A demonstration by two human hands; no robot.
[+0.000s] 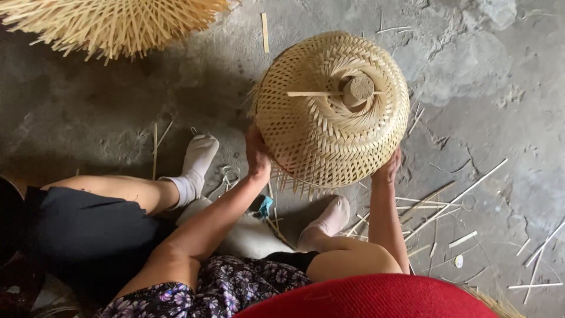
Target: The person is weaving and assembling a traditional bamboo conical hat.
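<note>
A dome-shaped woven bamboo basket (329, 118) stands upside down in front of me, with a round wooden plug (358, 89) and a thin stick (312, 93) at its top. Loose strip ends fringe its lower rim. My left hand (256, 154) grips the rim on the left side. On the right edge my right hand (388, 168) holds the rim. Both arms reach forward from my lap.
A second unfinished bamboo weave with splayed strips (112, 20) lies at the top left. Loose bamboo strips (453, 203) litter the concrete floor (488, 76) at the right. My legs in white socks (197, 159) stretch out below the basket. A white lump (250, 235) lies between them.
</note>
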